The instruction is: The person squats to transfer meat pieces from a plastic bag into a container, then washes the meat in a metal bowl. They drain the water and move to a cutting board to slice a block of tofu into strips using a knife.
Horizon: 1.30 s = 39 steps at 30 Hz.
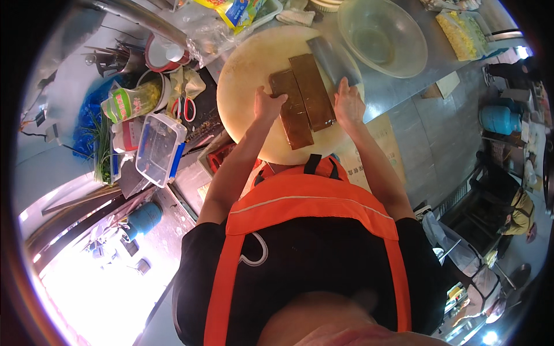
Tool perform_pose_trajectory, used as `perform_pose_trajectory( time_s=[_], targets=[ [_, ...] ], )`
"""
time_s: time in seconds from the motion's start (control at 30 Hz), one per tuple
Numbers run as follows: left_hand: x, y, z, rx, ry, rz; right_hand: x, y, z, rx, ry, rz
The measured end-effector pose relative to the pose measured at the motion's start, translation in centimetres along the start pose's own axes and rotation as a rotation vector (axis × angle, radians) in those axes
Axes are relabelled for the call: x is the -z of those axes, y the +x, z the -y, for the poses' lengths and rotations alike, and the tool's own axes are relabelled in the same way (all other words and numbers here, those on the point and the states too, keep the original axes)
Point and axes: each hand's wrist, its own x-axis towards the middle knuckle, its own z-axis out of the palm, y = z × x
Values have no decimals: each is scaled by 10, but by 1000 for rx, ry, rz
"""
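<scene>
Two glossy dark-brown rectangular slabs, the left slab (pixel 294 114) and the right slab (pixel 315 93), lie side by side with a narrow gap on a round pale cutting board (pixel 238 78). My left hand (pixel 268 105) is at the left slab's outer edge, its thumb over that edge and its index finger apart from it. My right hand (pixel 349 104) is closed around the handle end of a cleaver (pixel 331 58), with a finger extended along the blade. The wide blade lies flat-looking over the board, right of the slabs; the handle is hidden by the hand.
A translucent plastic bowl (pixel 383 36) stands beyond the cleaver on the steel counter (pixel 391 93). At left are red-handled scissors (pixel 189 109), a clear container with blue clips (pixel 160 149) and green onions (pixel 102 147). A tub of chopped yellow food (pixel 461 36) sits far right.
</scene>
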Motion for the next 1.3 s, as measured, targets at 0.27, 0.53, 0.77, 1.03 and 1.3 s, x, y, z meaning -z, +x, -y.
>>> perform_pose_trajectory(
  time_s=[0.27, 0.53, 0.77, 1.03, 1.3],
  targets=[
    [22, -29, -31, 173, -466, 268, 2, -14, 25, 32, 799, 313],
    [35, -55, -33, -154, -801, 280, 1, -48, 92, 132, 878, 289],
    [52, -49, -17, -158, -341, 260, -26, -50, 97, -146, 1252, 612],
    [89, -33, -24, 50, -148, 425, -43, -54, 112, -321, 1505, 591],
    [96, -31, -35, 83, -153, 519, -34, -52, 118, -429, 1621, 598]
  ],
)
